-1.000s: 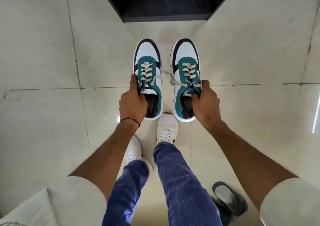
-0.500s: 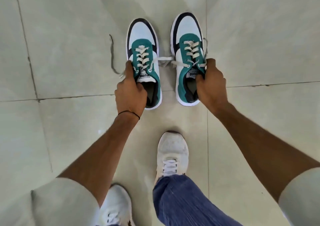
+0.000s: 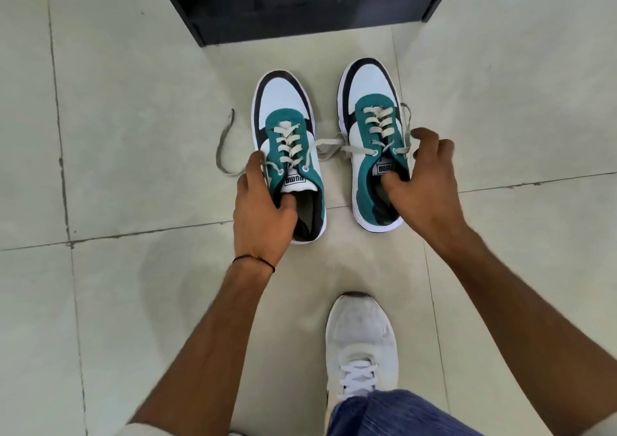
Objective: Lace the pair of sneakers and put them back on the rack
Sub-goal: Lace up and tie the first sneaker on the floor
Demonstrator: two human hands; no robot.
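Observation:
Two white, teal and black sneakers stand side by side on the tiled floor, toes toward the black rack [image 3: 300,4]. My left hand [image 3: 260,215] grips the collar of the left sneaker [image 3: 283,101], thumb inside the opening. My right hand [image 3: 424,188] holds the collar of the right sneaker [image 3: 369,88], thumb inside and fingers spread along its outer side. Both are laced with grey-white laces. One loose lace end [image 3: 222,145] trails on the floor to the left, and other ends cross between the shoes.
The rack's dark lowest shelf opens just beyond the toes. My own white shoe [image 3: 360,342] and blue jeans leg [image 3: 394,415] are below, close behind the sneakers. Pale floor tiles [image 3: 133,68] with grout lines surround everything.
Both hands carried the sneakers forward and down toward the rack. The view came closer, the rack's shelf is back in sight, and my right fingers have spread.

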